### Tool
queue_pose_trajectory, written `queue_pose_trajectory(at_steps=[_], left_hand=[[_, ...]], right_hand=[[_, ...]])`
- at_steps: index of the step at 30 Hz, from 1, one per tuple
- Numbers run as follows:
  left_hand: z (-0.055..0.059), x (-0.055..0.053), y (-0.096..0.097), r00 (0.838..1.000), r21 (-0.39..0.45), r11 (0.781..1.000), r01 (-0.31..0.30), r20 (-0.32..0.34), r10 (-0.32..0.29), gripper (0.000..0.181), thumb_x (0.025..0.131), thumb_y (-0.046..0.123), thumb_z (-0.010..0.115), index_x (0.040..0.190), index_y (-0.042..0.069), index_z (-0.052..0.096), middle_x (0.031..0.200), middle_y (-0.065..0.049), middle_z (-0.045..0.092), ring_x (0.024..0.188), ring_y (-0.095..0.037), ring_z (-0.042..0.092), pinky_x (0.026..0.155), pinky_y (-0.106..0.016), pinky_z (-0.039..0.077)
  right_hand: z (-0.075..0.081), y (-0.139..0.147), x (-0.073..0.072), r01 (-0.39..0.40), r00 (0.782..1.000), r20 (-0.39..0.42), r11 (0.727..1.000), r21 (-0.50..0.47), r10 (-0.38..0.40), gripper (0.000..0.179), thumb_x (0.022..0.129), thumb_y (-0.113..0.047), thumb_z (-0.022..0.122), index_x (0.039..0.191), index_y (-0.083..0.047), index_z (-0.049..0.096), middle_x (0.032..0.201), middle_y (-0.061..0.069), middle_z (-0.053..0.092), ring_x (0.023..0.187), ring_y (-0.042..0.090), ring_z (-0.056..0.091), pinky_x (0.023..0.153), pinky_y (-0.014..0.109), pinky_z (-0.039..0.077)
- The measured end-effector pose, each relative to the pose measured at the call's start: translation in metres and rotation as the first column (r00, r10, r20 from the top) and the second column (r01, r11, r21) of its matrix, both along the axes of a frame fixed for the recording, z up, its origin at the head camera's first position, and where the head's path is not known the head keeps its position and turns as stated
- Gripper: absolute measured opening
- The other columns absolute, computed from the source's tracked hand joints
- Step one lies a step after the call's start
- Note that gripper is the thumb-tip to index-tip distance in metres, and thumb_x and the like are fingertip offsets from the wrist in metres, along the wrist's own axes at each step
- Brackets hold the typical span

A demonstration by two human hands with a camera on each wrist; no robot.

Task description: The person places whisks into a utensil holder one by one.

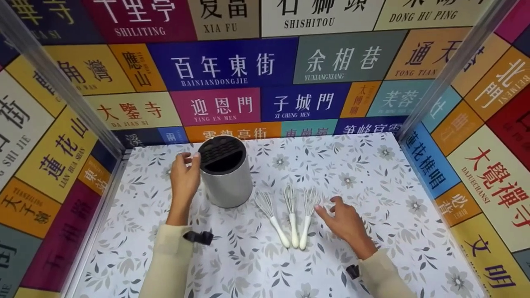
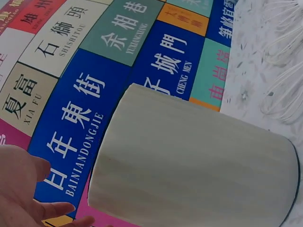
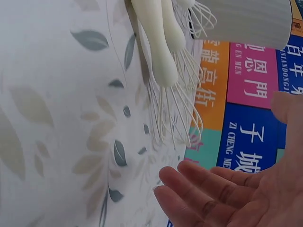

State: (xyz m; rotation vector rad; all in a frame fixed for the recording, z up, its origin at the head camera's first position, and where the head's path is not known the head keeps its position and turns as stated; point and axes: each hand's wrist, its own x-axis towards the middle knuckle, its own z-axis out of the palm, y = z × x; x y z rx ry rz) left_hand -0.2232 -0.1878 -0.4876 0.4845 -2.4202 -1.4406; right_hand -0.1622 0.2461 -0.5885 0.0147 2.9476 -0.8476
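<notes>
A light grey utensil holder (image 1: pixel 229 188) with a black insert (image 1: pixel 223 151) stands upright on the table, its insert part ribbed and part open. My left hand (image 1: pixel 185 176) is raised beside the holder's left rim, fingers loosely bent and holding nothing. In the left wrist view the holder's smooth wall (image 2: pixel 189 161) lies beyond the hand (image 2: pixel 19 189). Three cream-handled whisks lie fanned out: a left whisk (image 1: pixel 279 234), a middle whisk (image 1: pixel 293 229) and a right whisk (image 1: pixel 305 229). Just right of them, my right hand (image 1: pixel 343 219) hovers with relaxed fingers and nothing in it.
A white tablecloth (image 1: pixel 372 174) with grey flowers and leaves covers the table. Printed panels (image 1: pixel 223 66) with Chinese characters rise behind and at both sides. Metal corner posts (image 1: pixel 439 82) frame the space. Dark devices sit at both wrists, including the left wrist device (image 1: pixel 199 237).
</notes>
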Motion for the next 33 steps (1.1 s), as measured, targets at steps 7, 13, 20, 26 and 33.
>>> queue_pose_trajectory(at_steps=[7, 13, 20, 26, 33], left_hand=[[-0.002, -0.014, 0.000, 1.000, -0.070, 0.997, -0.009, 0.028, 0.011, 0.049, 0.099, 0.033, 0.060, 0.132, -0.002, 0.056, 0.126, -0.029, 0.063, 0.121, -0.043, 0.057, 0.107, -0.052, 0.044], [-0.005, -0.020, 0.001, 0.998, -0.071, 0.997, 0.014, 0.064, -0.010, 0.046, 0.098, 0.032, 0.062, 0.127, -0.002, 0.058, 0.122, -0.028, 0.066, 0.117, -0.043, 0.060, 0.104, -0.052, 0.045], [-0.006, -0.022, -0.001, 0.997, -0.110, 0.994, 0.026, 0.078, -0.017, 0.043, 0.097, 0.030, 0.064, 0.124, -0.002, 0.059, 0.116, -0.028, 0.067, 0.111, -0.043, 0.062, 0.099, -0.052, 0.048], [-0.006, -0.024, -0.001, 0.996, -0.132, 0.990, 0.039, 0.079, -0.029, 0.039, 0.096, 0.026, 0.065, 0.122, -0.003, 0.059, 0.112, -0.028, 0.066, 0.107, -0.043, 0.061, 0.097, -0.053, 0.047], [-0.004, -0.026, -0.002, 0.996, -0.131, 0.991, 0.032, 0.090, -0.020, 0.036, 0.095, 0.024, 0.065, 0.120, -0.001, 0.060, 0.107, -0.025, 0.066, 0.102, -0.041, 0.062, 0.092, -0.051, 0.050]], right_hand=[[-0.012, -0.015, 0.007, 0.022, 1.000, 0.014, 0.999, -0.023, -0.022, 0.079, 0.089, -0.074, 0.057, 0.127, -0.004, 0.058, 0.100, 0.012, 0.071, 0.072, 0.022, 0.064, 0.064, 0.040, 0.053], [-0.020, -0.023, 0.012, 0.033, 0.999, 0.012, 0.999, -0.013, -0.032, 0.072, 0.089, -0.069, 0.063, 0.124, -0.006, 0.059, 0.091, 0.007, 0.069, 0.069, 0.020, 0.061, 0.061, 0.039, 0.050], [-0.025, -0.035, 0.016, 0.039, 0.999, 0.019, 0.999, -0.037, -0.038, 0.061, 0.091, -0.057, 0.069, 0.119, -0.004, 0.060, 0.075, 0.000, 0.065, 0.063, 0.018, 0.058, 0.055, 0.035, 0.047], [-0.029, -0.046, 0.016, 0.074, 0.996, 0.044, 0.996, -0.047, -0.072, 0.054, 0.090, -0.051, 0.072, 0.112, -0.003, 0.060, 0.071, 0.001, 0.065, 0.060, 0.017, 0.059, 0.053, 0.034, 0.046], [-0.031, -0.053, 0.013, 0.115, 0.992, 0.056, 0.991, -0.063, -0.111, 0.048, 0.089, -0.047, 0.075, 0.105, -0.004, 0.060, 0.068, 0.005, 0.060, 0.058, 0.020, 0.054, 0.051, 0.033, 0.042]])
